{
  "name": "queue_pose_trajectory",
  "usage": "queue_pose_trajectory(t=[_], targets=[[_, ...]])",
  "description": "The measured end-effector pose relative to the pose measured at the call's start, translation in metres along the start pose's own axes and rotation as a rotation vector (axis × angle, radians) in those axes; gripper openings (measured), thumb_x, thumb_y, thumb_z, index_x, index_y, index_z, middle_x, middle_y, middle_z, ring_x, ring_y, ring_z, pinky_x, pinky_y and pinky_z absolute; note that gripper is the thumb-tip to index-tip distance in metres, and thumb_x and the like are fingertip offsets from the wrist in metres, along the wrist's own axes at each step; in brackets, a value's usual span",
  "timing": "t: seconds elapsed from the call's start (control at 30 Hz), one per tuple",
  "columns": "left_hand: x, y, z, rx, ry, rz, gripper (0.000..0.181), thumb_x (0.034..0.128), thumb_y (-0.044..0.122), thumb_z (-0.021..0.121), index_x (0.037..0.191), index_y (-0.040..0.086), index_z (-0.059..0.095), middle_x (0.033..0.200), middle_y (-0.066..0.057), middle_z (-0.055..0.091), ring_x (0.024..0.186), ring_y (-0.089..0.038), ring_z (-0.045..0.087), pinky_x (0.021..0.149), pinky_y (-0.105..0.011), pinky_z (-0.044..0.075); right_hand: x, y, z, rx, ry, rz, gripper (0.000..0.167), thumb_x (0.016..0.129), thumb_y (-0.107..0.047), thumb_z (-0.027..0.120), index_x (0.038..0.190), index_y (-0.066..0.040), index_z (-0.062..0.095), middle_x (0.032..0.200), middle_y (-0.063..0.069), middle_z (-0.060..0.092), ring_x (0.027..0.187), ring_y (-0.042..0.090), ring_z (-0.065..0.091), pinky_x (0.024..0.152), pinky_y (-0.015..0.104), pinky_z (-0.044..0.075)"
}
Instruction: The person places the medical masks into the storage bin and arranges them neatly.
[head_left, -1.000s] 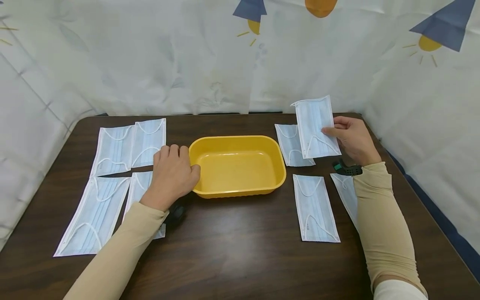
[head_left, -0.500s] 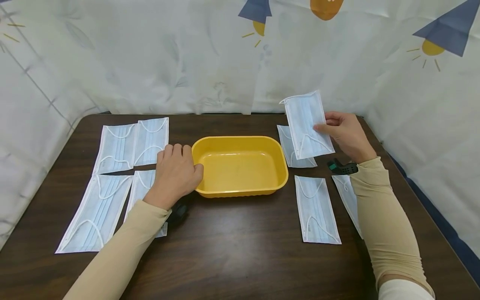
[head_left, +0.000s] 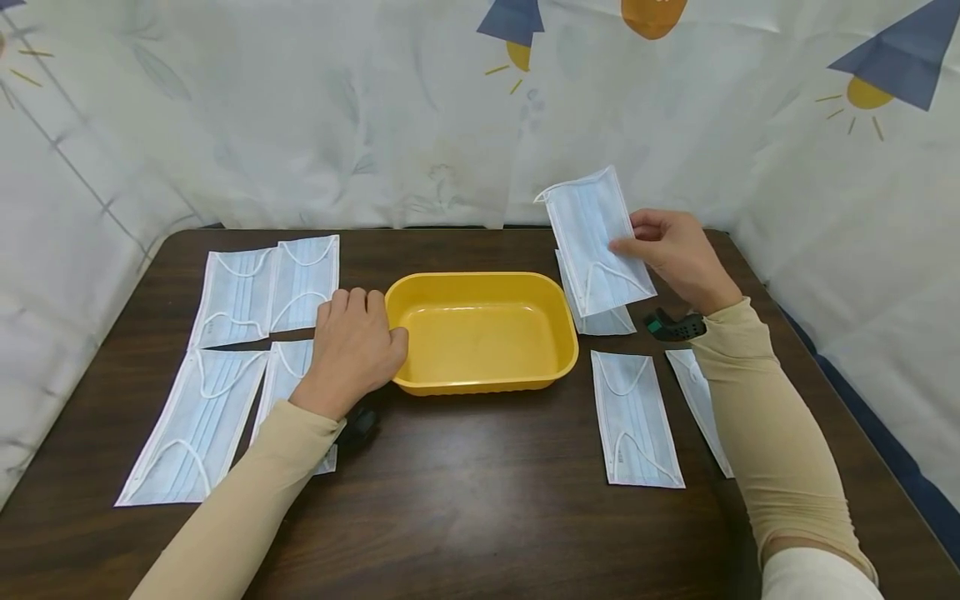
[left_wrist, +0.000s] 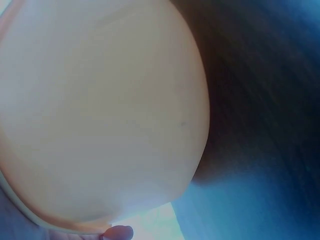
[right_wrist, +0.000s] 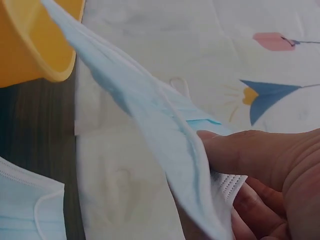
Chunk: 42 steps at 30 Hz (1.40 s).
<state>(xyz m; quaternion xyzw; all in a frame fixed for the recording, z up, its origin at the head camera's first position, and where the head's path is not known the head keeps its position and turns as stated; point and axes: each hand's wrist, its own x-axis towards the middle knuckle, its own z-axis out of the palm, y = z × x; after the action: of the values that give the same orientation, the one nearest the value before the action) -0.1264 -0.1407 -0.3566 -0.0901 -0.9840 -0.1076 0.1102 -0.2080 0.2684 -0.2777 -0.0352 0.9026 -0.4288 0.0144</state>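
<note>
My right hand (head_left: 681,254) pinches a pale blue face mask (head_left: 587,221) by its right edge, thumb in front, above the table's back right. Behind it lies another face mask (head_left: 611,323), partly covered. In the right wrist view the held mask (right_wrist: 135,105) hangs edge-on from the thumb and fingers. My left hand (head_left: 352,350) grips the left rim of a yellow plastic tray (head_left: 483,333), which has nothing inside. The left wrist view is mostly filled by a blurred pale surface, with a fingertip (left_wrist: 119,233) at the bottom.
Several masks lie on the left, among them a near-left mask (head_left: 193,425) and a back mask (head_left: 306,279); my left arm partly covers one. Nearer right lie a mask (head_left: 636,421) and another mask (head_left: 697,404) beside my forearm. A printed curtain (head_left: 420,117) hangs behind the table (head_left: 465,517).
My right hand has moved left and slightly up with the mask, which now overlaps more of the mask lying behind it. My left hand keeps its hold on the tray.
</note>
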Motion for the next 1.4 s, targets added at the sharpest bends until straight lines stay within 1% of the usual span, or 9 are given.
queue_pose_trajectory(t=[0.13, 0.33, 0.47, 0.67, 0.9, 1.07, 1.2, 1.4], targets=[[-0.001, 0.000, 0.001, -0.006, 0.015, -0.001, 0.032, 0.0910, 0.022, 0.042, 0.095, -0.008, 0.054, 0.084, -0.020, 0.049, 0.086, -0.038, 0.041, 0.073, -0.046, 0.032, 0.004, -0.007, 0.006, 0.017, -0.034, -0.019, 0.043, 0.090, -0.038, 0.079, 0.121, -0.010, 0.069, 0.098, -0.008, 0.075, 0.087, 0.012, 0.069, 0.076, 0.022, 0.056], [-0.003, -0.001, 0.001, -0.002, -0.005, -0.017, 0.034, 0.0919, 0.022, 0.045, 0.101, -0.010, 0.055, 0.088, -0.021, 0.050, 0.089, -0.039, 0.042, 0.076, -0.047, 0.033, 0.010, -0.014, 0.017, -0.007, -0.070, -0.041, 0.042, 0.091, -0.035, 0.078, 0.124, -0.010, 0.068, 0.113, 0.005, 0.075, 0.092, 0.014, 0.071, 0.077, 0.021, 0.058], [-0.003, -0.001, 0.002, -0.004, -0.006, -0.019, 0.034, 0.0919, 0.022, 0.046, 0.101, -0.010, 0.055, 0.088, -0.021, 0.050, 0.090, -0.039, 0.042, 0.076, -0.047, 0.033, 0.013, -0.018, 0.025, -0.012, -0.106, -0.053, 0.041, 0.092, -0.034, 0.077, 0.124, -0.011, 0.068, 0.117, 0.009, 0.074, 0.095, 0.016, 0.071, 0.079, 0.022, 0.058], [-0.003, -0.001, 0.004, -0.004, -0.007, -0.014, 0.033, 0.0918, 0.021, 0.046, 0.100, -0.009, 0.055, 0.087, -0.020, 0.050, 0.089, -0.038, 0.042, 0.076, -0.046, 0.033, 0.016, -0.026, 0.036, 0.001, -0.151, -0.069, 0.035, 0.092, -0.029, 0.077, 0.121, -0.011, 0.070, 0.113, 0.009, 0.075, 0.094, 0.016, 0.071, 0.079, 0.024, 0.057], [-0.001, 0.000, 0.003, -0.004, -0.014, -0.009, 0.032, 0.0923, 0.021, 0.045, 0.099, -0.009, 0.054, 0.086, -0.019, 0.049, 0.088, -0.037, 0.042, 0.075, -0.045, 0.033, 0.018, -0.031, 0.048, 0.015, -0.215, -0.095, 0.030, 0.093, -0.026, 0.077, 0.119, -0.014, 0.071, 0.111, 0.007, 0.076, 0.095, 0.018, 0.070, 0.082, 0.027, 0.057], [0.000, 0.001, 0.002, -0.003, -0.007, -0.009, 0.032, 0.0924, 0.021, 0.044, 0.099, -0.008, 0.054, 0.087, -0.020, 0.049, 0.089, -0.037, 0.042, 0.075, -0.046, 0.033, 0.023, -0.032, 0.057, 0.000, -0.234, -0.111, 0.026, 0.092, -0.025, 0.077, 0.116, -0.014, 0.072, 0.111, 0.008, 0.076, 0.096, 0.019, 0.070, 0.083, 0.028, 0.056], [0.000, 0.001, 0.002, -0.002, 0.002, -0.004, 0.033, 0.0925, 0.022, 0.043, 0.098, -0.008, 0.054, 0.087, -0.020, 0.050, 0.089, -0.038, 0.042, 0.076, -0.046, 0.034, 0.026, -0.033, 0.065, 0.011, -0.255, -0.131, 0.026, 0.091, -0.023, 0.078, 0.113, -0.012, 0.072, 0.108, 0.008, 0.075, 0.093, 0.019, 0.070, 0.081, 0.027, 0.057], [0.001, 0.001, 0.002, -0.009, 0.023, 0.003, 0.031, 0.0918, 0.021, 0.045, 0.095, -0.008, 0.054, 0.085, -0.020, 0.049, 0.087, -0.038, 0.042, 0.075, -0.046, 0.034, 0.029, -0.037, 0.074, 0.006, -0.325, -0.184, 0.022, 0.091, -0.022, 0.079, 0.110, -0.012, 0.074, 0.102, 0.006, 0.075, 0.088, 0.019, 0.070, 0.075, 0.029, 0.057]])
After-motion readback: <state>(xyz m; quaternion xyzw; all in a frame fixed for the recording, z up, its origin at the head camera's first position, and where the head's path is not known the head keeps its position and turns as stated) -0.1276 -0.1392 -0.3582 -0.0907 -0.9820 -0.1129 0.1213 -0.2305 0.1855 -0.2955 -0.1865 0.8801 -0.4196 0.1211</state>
